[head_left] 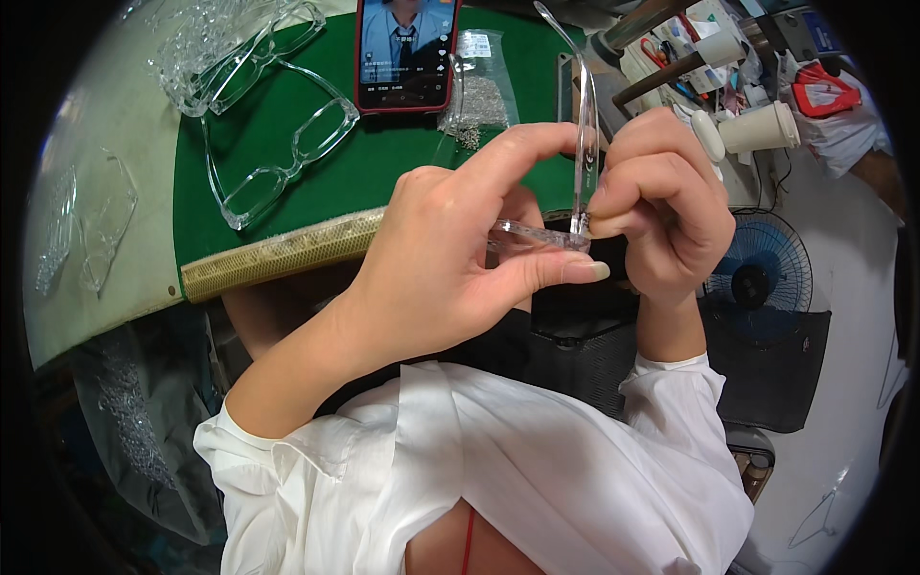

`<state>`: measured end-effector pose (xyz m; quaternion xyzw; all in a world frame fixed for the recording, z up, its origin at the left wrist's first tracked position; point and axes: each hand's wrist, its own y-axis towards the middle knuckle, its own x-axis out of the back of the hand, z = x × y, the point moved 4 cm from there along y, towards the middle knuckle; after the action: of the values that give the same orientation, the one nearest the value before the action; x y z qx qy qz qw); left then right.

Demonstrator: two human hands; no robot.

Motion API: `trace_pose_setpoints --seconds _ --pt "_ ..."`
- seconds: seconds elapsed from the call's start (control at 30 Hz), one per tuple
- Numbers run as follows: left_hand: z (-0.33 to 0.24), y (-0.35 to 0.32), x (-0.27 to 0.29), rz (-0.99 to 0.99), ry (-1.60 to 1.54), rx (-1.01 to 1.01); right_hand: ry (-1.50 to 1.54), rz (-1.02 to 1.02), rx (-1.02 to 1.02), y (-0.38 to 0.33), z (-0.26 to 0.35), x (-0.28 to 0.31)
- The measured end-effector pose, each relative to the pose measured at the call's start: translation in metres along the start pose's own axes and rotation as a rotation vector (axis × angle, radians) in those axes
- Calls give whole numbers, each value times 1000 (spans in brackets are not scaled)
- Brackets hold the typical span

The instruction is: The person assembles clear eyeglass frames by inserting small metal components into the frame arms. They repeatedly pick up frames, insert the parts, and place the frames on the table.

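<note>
clear glasses (585, 172) at the green mat's (383, 153) near edge, left hand (441, 240) clamped on their front, right hand (666, 201) pinched together at the hinge, its exact hold unclear, red-cased phone (406, 57) and more clear frames (290, 173) beyond

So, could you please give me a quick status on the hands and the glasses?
Left hand holding clear glasses; right hand pinched at the hinge; phone beyond, clear of both hands.
</note>
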<state>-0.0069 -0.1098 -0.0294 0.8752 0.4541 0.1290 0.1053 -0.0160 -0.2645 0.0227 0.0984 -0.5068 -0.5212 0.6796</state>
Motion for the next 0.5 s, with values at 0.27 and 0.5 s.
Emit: trace_pose_setpoints --seconds 0.27,0.5 --pt "-2 -1 1 -72 131 -83 63 -30 -53 -3 -4 -4" --pt "-3 -1 1 -81 140 -82 84 -29 -56 -2 -4 -5"
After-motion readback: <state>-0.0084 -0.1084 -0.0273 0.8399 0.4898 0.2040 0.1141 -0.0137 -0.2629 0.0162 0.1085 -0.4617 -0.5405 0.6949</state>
